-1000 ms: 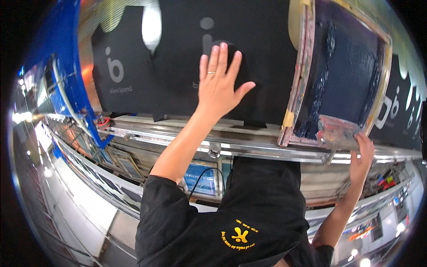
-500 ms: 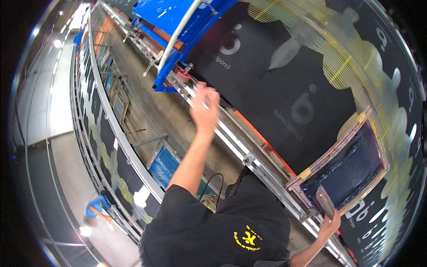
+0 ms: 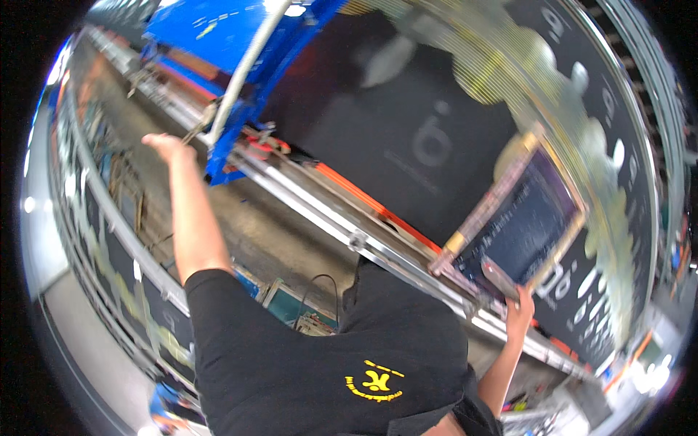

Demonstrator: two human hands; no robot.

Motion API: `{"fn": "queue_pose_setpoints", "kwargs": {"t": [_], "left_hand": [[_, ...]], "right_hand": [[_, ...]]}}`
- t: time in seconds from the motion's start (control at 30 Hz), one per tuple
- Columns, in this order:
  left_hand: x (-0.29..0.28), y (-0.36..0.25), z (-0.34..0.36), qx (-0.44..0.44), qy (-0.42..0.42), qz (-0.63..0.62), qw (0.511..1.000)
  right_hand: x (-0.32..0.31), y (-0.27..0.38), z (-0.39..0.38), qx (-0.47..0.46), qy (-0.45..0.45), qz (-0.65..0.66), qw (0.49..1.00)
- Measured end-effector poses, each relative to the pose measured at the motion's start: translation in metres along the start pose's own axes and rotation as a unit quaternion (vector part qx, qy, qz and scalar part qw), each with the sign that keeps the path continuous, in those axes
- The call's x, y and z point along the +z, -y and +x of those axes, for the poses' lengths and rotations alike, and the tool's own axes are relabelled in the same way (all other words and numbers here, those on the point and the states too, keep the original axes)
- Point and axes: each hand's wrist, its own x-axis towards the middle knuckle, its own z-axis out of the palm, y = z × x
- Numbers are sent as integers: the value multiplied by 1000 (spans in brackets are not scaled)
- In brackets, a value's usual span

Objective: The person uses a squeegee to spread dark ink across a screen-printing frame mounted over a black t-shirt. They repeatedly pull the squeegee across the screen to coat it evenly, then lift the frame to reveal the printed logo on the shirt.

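My left hand (image 3: 169, 148) is stretched out at the far left, fingers extended and blurred, with nothing seen in them. It is beside the metal lever (image 3: 198, 131) at the corner of the blue cart (image 3: 200, 29); whether they touch I cannot tell. On the right, my right hand (image 3: 519, 311) grips a squeegee (image 3: 500, 280) by its near end. The blade leans over the near edge of a screen printing frame (image 3: 488, 202), whose dark mesh (image 3: 529, 218) carries smeared ink. This frame lies on the long black printed fabric (image 3: 349, 120).
A metal rail (image 3: 298, 201) and an orange strip (image 3: 356, 192) run along the table's near edge. Across the aisle on the left stands another printing table (image 3: 120, 247). Spare screens (image 3: 282, 299) lean low beneath it. A person in blue (image 3: 166, 403) is at lower left.
My left hand has swung left, from above the rail to beside the blue cart's lever. My view has shifted too. The squeegee stays in my right hand at the screen's near edge.
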Motion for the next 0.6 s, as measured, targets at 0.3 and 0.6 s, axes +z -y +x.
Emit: {"fn": "queue_pose_setpoints", "kwargs": {"t": [0.3, 0.6], "left_hand": [[-44, -33, -110, 324, 62, 161, 930], [-144, 81, -467, -56, 738, 497, 453]], "right_hand": [[2, 1, -8, -9, -10, 10, 1000], [3, 3, -1, -28, -4, 40, 999]]}}
